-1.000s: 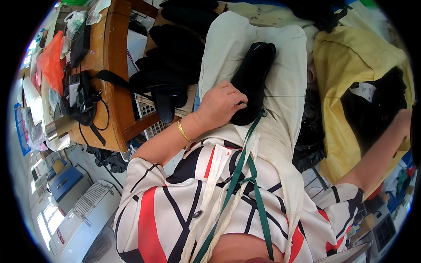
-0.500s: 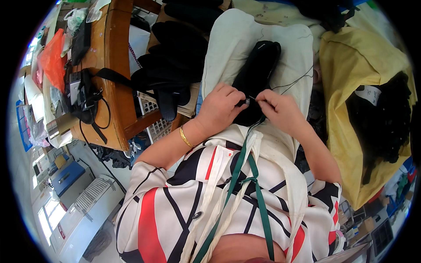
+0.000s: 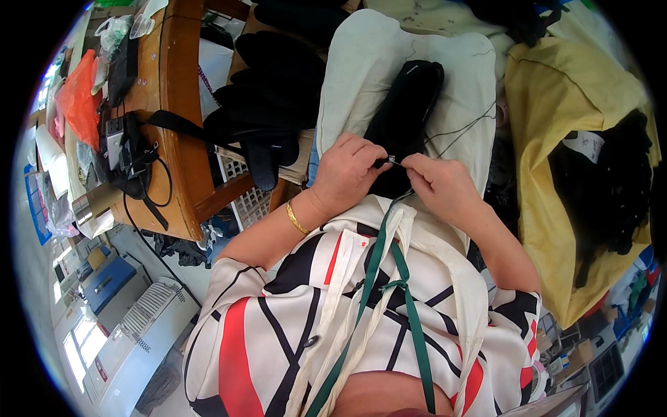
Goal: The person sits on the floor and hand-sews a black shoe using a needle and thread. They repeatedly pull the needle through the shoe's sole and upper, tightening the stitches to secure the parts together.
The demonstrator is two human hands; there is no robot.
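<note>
A long black cloth shoe (image 3: 411, 94) lies lengthwise on the white apron cloth (image 3: 467, 76) over my lap. My left hand (image 3: 345, 170) is closed in a pinch at the shoe's near part, on its left side. By those fingertips shows a small silvery piece (image 3: 392, 159), too small to make out clearly. Facing it from the right, my right hand (image 3: 439, 177) pinches a thin needle (image 3: 397, 163) whose other end meets the silvery piece. Dark thread (image 3: 458, 131) trails over the apron to the right of the shoe.
Several similar black shoes (image 3: 267, 97) are heaped at the far left, beside a wooden table (image 3: 182, 125) holding a strapped black device (image 3: 132, 156). On the right stands a yellow sack (image 3: 545, 90) with black material (image 3: 604, 194) inside. Green straps (image 3: 410, 313) hang down my front.
My right hand has moved slightly left and down, closer to my left fingertips. The left hand keeps its pinch, and the shoe has hardly shifted.
</note>
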